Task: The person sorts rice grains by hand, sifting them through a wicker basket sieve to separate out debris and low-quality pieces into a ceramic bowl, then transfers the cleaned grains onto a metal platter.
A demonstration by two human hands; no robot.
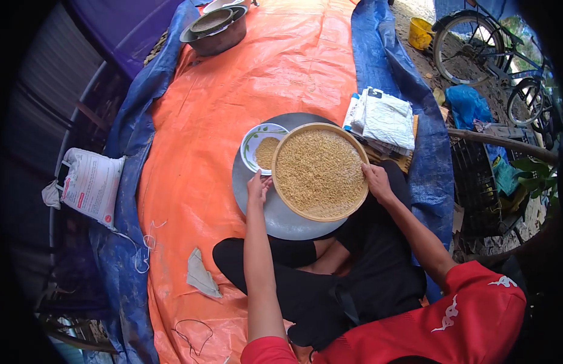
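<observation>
A round shallow sieve (319,171) full of tan grain is held over a grey round tray (293,223). My left hand (258,187) is at the sieve's left rim, its fingers partly hidden below the edge. On the right rim, my right hand (376,181) is closed, thumb on top and fingers beneath. A white bowl with green leaf patterns (250,147) stands on the tray at the sieve's upper left, partly covered by it, with finer grain (267,153) inside.
Folded white sacks (387,120) lie right of the tray. An orange tarp (190,133) with blue edges covers the ground. Basins (217,39) stand at the far end, a filled sack (92,185) at left, a bicycle (469,51) and yellow bucket (420,33) at upper right.
</observation>
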